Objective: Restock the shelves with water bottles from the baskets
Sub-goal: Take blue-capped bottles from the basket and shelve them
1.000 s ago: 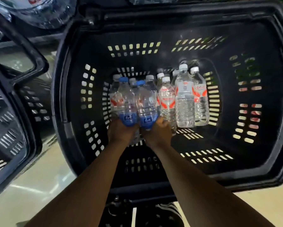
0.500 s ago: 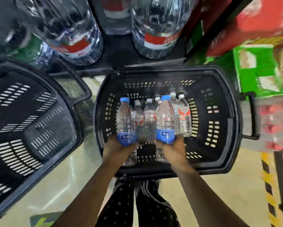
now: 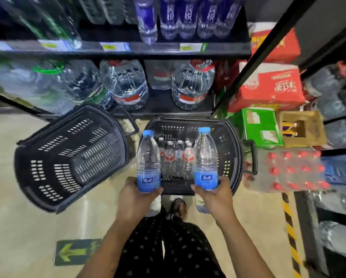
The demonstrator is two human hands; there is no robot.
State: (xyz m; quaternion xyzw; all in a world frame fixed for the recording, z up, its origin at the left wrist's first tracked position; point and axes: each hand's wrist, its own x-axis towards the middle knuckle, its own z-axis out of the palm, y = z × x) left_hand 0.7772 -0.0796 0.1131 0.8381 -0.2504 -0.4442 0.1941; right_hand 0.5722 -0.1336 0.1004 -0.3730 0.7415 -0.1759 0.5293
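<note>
**Two blue-capped bottles in hand, over basket**

Left hand [image 3: 137, 195] curls round the blue label band of the left bottle [image 3: 148, 157] — clear plastic, upright. Right hand [image 3: 214, 194] grips the right bottle [image 3: 205, 155] likewise. Between and beyond both grips: slotted black basket [image 3: 235, 141] holding small red-labelled bottles [image 3: 177, 157]. Left of the left grip — second basket [image 3: 72, 157], tilted.

Left fingers [image 3: 157, 192] hold one blue-capped bottle [image 3: 148, 157] upright, right fingers [image 3: 197, 190] its twin [image 3: 205, 155]. Beyond them, red-labelled bottles [image 3: 178, 157] stand in the basket [image 3: 229, 141].
</note>
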